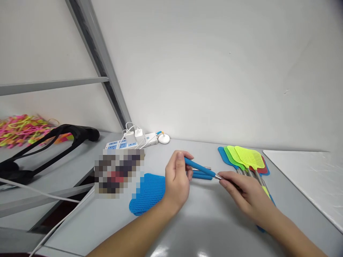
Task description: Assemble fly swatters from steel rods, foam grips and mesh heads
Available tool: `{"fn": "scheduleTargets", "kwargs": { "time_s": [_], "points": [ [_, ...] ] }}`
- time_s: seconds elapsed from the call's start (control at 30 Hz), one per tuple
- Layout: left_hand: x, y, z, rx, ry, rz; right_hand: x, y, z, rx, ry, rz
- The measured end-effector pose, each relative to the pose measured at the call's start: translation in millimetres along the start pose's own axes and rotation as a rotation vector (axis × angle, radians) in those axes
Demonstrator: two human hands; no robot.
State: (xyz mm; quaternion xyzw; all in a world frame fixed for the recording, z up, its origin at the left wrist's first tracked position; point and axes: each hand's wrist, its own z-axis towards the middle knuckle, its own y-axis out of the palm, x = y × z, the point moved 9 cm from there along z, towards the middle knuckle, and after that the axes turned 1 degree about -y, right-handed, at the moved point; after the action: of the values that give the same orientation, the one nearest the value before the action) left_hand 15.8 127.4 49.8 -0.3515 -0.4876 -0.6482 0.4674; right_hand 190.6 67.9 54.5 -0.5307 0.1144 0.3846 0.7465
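My left hand (178,175) is closed around the upper end of a blue fly swatter handle (199,167), which slants down to the right. At its lower end, my right hand (242,194) pinches the thin metal rod (218,176) coming out of it; the rest of the rod is hidden by the fingers. Behind the held handle lies another blue handle (203,176) with a metal rod beside it. Blue mesh swatter heads (148,192) lie stacked on the table, partly behind my left hand. Beyond my right hand are several fly swatters with yellow (250,158), green, blue and red heads.
A power strip (123,144) with white chargers stands by the wall, a white round device (164,138) beside it. At left are a black frame-like object (53,146), colourful strands (24,130) and a metal rack (102,64). A white board (302,171) lies at right.
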Motion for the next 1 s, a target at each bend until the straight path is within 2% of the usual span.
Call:
{"fn": "scheduleTargets", "kwargs": {
  "time_s": [0.13,0.27,0.43,0.57,0.67,0.77,0.93,1.0],
  "points": [
    [-6.5,9.5,-12.5,-0.065,-0.038,-0.019,-1.7,-2.1,-1.0,0.025,-0.069,-0.073],
    [-1.0,9.7,-13.2,-0.061,-0.025,0.077,-0.1,-8.4,-1.0,0.068,-0.091,-0.095],
    [8.0,7.3,-10.7,-0.048,0.011,0.144,0.9,-2.4,-1.4,0.07,-0.054,-0.059],
    [6.0,9.7,-10.1,-0.068,-0.012,0.114,0.6,-7.7,-3.4,0.095,-0.03,-0.057],
    [5.0,11.4,-5.7,-0.112,-0.039,0.106,0.3,-9.5,-5.8,0.043,-0.031,-0.068],
    [13.6,11.9,1.6,-0.186,0.002,0.229,-1.2,-10.4,-8.9,0.02,-0.065,-0.085],
    [47.0,23.3,6.2,-0.409,0.307,0.678,-5.1,-10.6,-13.7,0.055,-0.102,-0.088],
    [46.6,25.7,4.6,-0.524,0.303,0.811,-1.9,-16.6,-16.0,0.117,-0.039,-0.057]
  ]
}}
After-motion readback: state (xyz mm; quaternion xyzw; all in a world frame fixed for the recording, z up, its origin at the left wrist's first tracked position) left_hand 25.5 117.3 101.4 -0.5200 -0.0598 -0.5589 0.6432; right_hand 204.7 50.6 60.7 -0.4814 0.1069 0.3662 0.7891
